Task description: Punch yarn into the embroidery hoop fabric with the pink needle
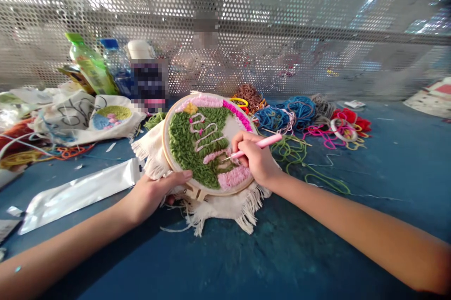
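A round wooden embroidery hoop (pixel 168 149) is tilted up above the blue table, with cream fringed cloth (pixel 221 208) stretched in it. Green yarn loops (pixel 186 149) cover much of the cloth, with pink and magenta loops along the rim and pale pink lines in the middle. My left hand (pixel 158 192) grips the hoop's lower left edge, thumb on top and the other fingers mostly hidden beneath. In my right hand (pixel 259 161) is a pink punch needle (pixel 264 142), held like a pen. Its metal tip meets the cloth near the lower middle.
Yarn balls in brown, blue (pixel 299 109), grey and red lie behind to the right, with loose green yarn (pixel 292 154) nearer. A silver packet (pixel 84 196) and another stitched cloth (pixel 116 116) lie left. Bottles (pixel 93 67) stand before a perforated metal screen (pixel 246 22).
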### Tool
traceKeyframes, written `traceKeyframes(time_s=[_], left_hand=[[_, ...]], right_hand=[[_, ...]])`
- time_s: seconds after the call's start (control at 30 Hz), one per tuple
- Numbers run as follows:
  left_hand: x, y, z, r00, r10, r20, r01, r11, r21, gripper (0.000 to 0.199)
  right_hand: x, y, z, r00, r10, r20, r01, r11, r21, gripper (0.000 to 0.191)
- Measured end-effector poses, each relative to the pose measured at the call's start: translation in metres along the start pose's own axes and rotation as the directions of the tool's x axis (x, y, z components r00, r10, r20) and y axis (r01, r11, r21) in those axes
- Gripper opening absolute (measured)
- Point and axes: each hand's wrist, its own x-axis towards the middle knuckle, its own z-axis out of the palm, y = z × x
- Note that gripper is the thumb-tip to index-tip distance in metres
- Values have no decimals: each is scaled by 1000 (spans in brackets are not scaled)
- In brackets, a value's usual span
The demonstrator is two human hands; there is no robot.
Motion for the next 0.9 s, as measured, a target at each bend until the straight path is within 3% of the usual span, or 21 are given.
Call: traceKeyframes(time_s=[0.1, 0.27, 0.37, 0.5, 0.6, 0.67, 0.8, 0.9], left_hand=[[0, -2, 0, 1000, 3, 1, -3, 1000, 12, 29], [2, -4, -2, 1000, 16, -14, -16, 1000, 26, 30], [4, -3, -2, 1000, 11, -13, -11, 999, 33, 30], [3, -1, 0, 1000, 6, -28, -6, 1000, 0, 28], [2, -2, 1, 999, 21, -28, -21, 1000, 8, 25], [2, -3, 1, 999, 37, 6, -37, 999, 13, 26], [3, -4, -1, 999, 28, 33, -29, 999, 19, 29], [4, -3, -1, 1000, 7, 19, -8, 1000, 14, 29]], right_hand=[[-1, 2, -1, 998, -33, 54, 37, 997, -62, 18], [1, 8, -3, 999, -17, -50, 20, 998, 51, 19], [3, 9, -6, 999, 3, -38, 0, 997, 74, 19], [1, 4, -4, 992, -19, 124, 35, 991, -129, 18], [-1, -1, 2, 947, -21, 320, 139, 925, -352, 15], [0, -2, 5, 934, 25, 357, 126, 911, -392, 15], [10, 5, 0, 982, 128, 142, -126, 992, -20, 17], [17, 13, -9, 991, 131, 11, -131, 981, 144, 18]])
